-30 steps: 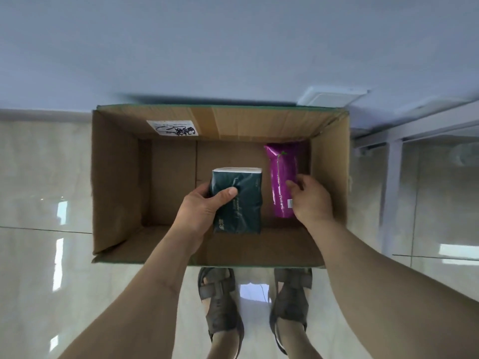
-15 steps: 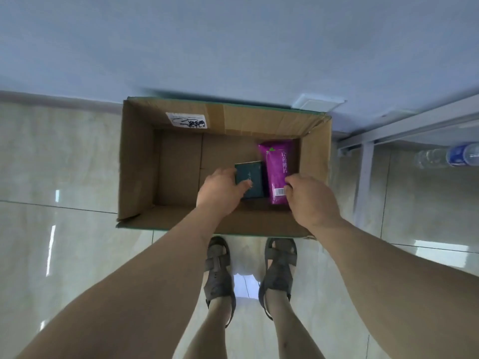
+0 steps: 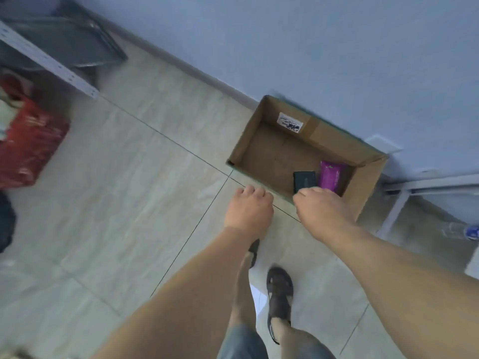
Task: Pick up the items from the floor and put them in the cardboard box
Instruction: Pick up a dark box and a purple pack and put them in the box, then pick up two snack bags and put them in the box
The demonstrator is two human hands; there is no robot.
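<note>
The open cardboard box (image 3: 255, 128) stands on the tiled floor against the blue wall. Inside it, at the right end, lie a dark green pack (image 3: 303, 180) and a purple pack (image 3: 331, 174) side by side. My left hand (image 3: 248, 208) hangs outside the box, in front of its near edge, fingers curled under and holding nothing. My right hand (image 3: 321, 209) hovers over the near right corner of the box, also curled and empty, and hides the lower ends of both packs.
A red bag (image 3: 24, 141) sits at the far left under a grey metal shelf frame (image 3: 49, 60). White table legs (image 3: 396, 206) stand right of the box, with a plastic bottle (image 3: 464, 230) beyond them. My sandalled feet (image 3: 280, 288) are below my hands.
Both hands have let go of the packs and drawn back out of the box. The view has swung left and pulled away, so the box now sits to the upper right.
</note>
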